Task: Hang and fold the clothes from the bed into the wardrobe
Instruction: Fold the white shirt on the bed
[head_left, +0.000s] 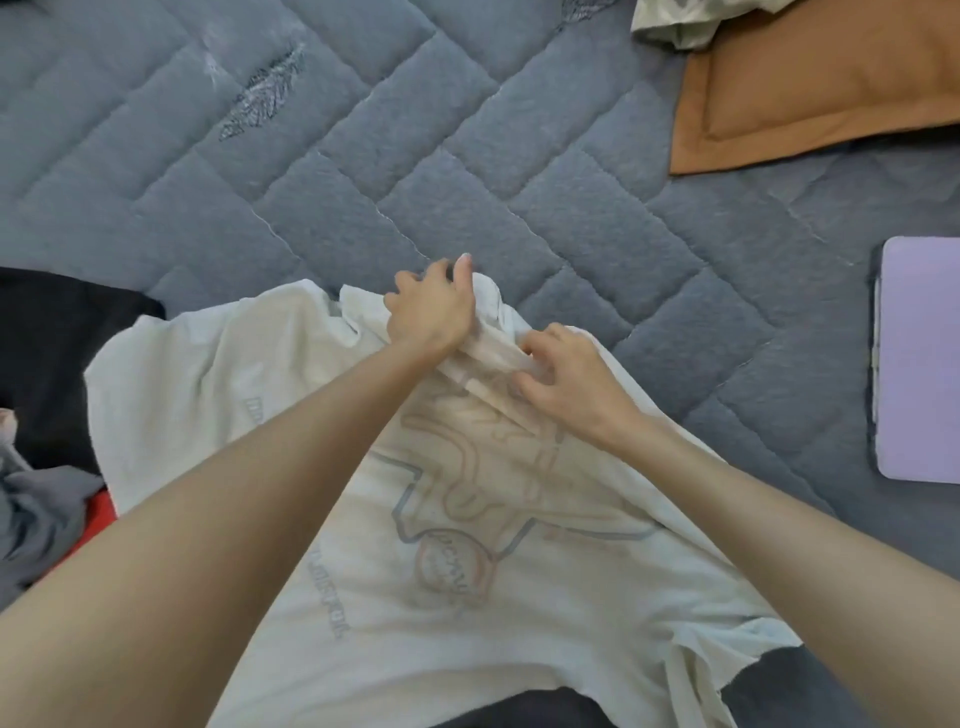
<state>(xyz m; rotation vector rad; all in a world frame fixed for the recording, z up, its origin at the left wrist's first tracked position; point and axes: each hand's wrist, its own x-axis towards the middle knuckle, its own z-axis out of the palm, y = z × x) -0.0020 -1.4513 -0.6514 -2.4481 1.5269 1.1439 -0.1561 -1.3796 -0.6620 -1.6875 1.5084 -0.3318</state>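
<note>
Head view is looking down on a white T-shirt (519, 623) that is lying spread on the grey quilted bed cover (467, 156), its hem running off the near edge at six o'clock and a faint print showing through the cloth. Both bare forearms are reaching out over it. The right hand (566, 379) is pinching the cloth by the neck with curled fingers, and just beyond it, toward eleven o'clock, the left hand (431, 306) is gripping the bunched collar; the two are working close together but not touching. At nine o'clock the shirt's side edge is lying just beside a black garment (52, 338), with a grey garment (36, 519) and something red (98, 514) crowding in at eight o'clock. At three o'clock a flat lilac case (919, 358) is sitting well apart from the shirt. Past the collar, open quilt is stretching away from ten to twelve o'clock. At one o'clock an orange pillow (831, 88) is lying far off, a pale crumpled cloth (685, 21) touching its far edge.
</note>
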